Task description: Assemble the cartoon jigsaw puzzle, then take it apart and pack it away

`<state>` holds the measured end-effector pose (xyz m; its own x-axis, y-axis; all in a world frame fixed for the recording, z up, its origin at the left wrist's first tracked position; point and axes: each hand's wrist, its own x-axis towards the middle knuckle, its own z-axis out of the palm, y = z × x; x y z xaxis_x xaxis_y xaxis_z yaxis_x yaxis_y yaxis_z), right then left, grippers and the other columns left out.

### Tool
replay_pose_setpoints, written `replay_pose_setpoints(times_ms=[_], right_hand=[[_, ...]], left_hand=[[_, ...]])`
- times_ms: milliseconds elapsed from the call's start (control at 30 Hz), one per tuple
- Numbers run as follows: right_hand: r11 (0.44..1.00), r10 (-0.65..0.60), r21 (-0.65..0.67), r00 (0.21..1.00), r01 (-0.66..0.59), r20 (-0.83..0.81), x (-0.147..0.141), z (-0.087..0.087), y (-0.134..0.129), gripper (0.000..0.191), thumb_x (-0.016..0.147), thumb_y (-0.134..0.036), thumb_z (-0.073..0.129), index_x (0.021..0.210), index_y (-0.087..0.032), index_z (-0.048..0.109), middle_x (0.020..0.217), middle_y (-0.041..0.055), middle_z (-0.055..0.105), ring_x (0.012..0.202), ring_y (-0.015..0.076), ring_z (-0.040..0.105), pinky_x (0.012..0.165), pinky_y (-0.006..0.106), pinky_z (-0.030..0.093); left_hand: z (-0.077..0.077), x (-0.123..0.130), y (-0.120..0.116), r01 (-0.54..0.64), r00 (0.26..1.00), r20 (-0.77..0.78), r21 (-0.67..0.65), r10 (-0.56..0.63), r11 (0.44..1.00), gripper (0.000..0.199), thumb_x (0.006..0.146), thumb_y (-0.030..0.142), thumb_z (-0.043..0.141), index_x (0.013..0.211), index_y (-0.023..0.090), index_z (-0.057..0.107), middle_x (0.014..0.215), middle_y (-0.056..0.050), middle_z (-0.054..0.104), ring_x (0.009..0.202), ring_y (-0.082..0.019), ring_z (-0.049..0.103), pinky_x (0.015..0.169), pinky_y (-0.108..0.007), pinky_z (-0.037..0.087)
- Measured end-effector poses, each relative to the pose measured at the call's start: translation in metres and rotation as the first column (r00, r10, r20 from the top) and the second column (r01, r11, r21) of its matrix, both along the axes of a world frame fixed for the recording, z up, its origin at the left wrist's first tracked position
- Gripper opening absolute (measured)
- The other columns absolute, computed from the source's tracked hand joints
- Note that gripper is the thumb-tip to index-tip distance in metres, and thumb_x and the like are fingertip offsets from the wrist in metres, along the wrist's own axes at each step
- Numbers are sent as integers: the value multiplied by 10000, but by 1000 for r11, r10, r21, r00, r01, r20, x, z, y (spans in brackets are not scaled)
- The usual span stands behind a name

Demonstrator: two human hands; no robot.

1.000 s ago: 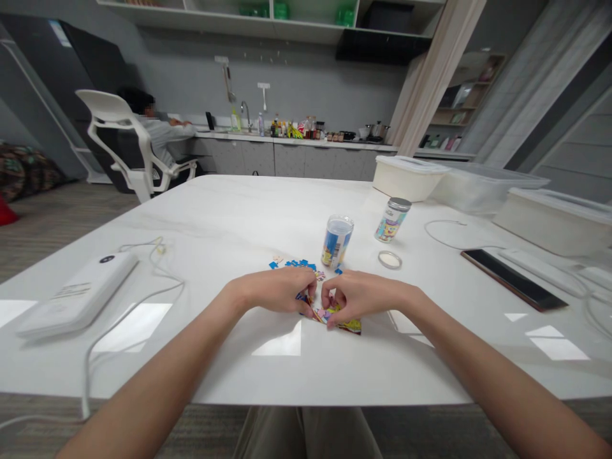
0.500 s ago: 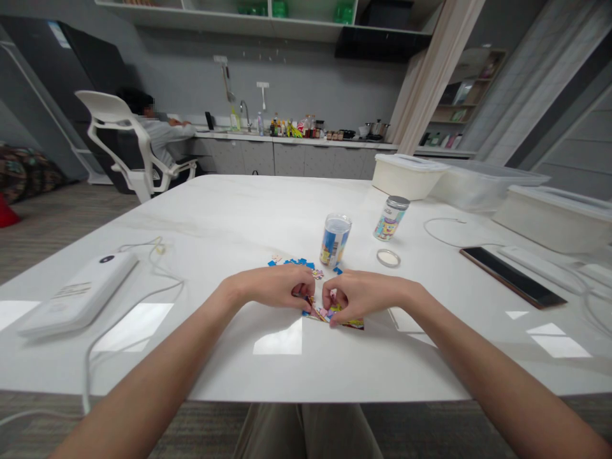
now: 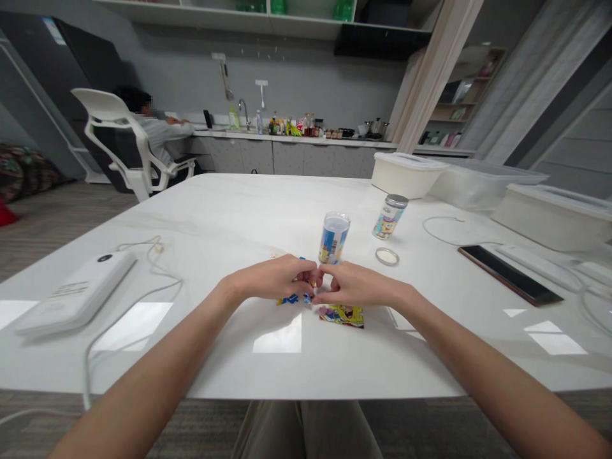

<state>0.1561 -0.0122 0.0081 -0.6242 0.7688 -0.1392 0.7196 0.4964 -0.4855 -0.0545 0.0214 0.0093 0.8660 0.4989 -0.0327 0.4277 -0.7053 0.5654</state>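
Arching inward by the pieces [image 3: 289, 299], left hand [image 3: 287, 275] and right hand [image 3: 354, 283] nearly meet, fingers curled; can't tell what's gripped.

Both hands have moved up the table toward the open jar [image 3: 334, 242], the left hand [image 3: 275, 278] and right hand [image 3: 361, 284] now closer together at the fingertips on its near side. The colorful puzzle section [image 3: 345, 315], earlier under the fingers, lies largely uncovered nearer than the jar. Joined-looking blue pieces [image 3: 289, 299] emerge to its near left; most loose pieces left of it vanish behind the left hand.
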Motion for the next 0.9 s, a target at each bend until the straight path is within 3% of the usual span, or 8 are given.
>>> replay_pose_setpoints(times_ms=[200,367,600,700,800,900], right_hand=[[996,-21,-87,988,8,-151,-9,-11,0,187,866,-345,592,911,-171,643,530,-36,592,521,129,550,581,237,391],[980,-83,-193,974,42,-210,-13,-15,0,154,840,-274,589,875,-154,679,536,-30,623,451,101,518,529,220,391],[988,-136,-106,970,116,-201,-12,-18,3,287,889,-304,498,859,-175,753,476,-27,560,437,105,518,487,217,350],[982,-189,-56,962,182,-198,-12,-20,4,282,882,-345,527,824,-170,741,498,-15,587,458,109,533,505,221,361],[968,-227,72,961,240,-161,-9,-11,5,262,871,-362,561,803,-159,712,556,1,622,493,105,520,514,227,340],[956,-235,165,970,242,-61,6,7,7,299,901,-354,505,782,-153,691,586,20,634,517,108,515,537,241,341]], left_hand=[[8,-3,-1,-37,997,64,23,36,999,88,818,202,546,873,179,610,805,-5,683,704,-123,603,637,-231,421],[17,-12,5,-154,987,59,107,148,982,114,806,211,549,857,166,641,778,-14,692,696,-124,603,656,-233,433],[7,-26,21,-196,971,-118,98,207,976,177,790,228,569,892,197,710,806,-9,719,711,-132,616,657,-229,425],[3,-28,24,-173,974,-118,180,196,968,196,821,238,544,898,195,718,903,-40,693,775,-143,606,717,-248,429],[1,-26,24,-188,975,-68,248,211,950,233,855,309,541,980,187,695,1025,-71,629,874,-169,589,777,-276,430],[0,-17,18,-159,984,-30,277,174,948,256,898,329,499,1019,172,661,1000,-70,603,879,-172,577,786,-289,428]])
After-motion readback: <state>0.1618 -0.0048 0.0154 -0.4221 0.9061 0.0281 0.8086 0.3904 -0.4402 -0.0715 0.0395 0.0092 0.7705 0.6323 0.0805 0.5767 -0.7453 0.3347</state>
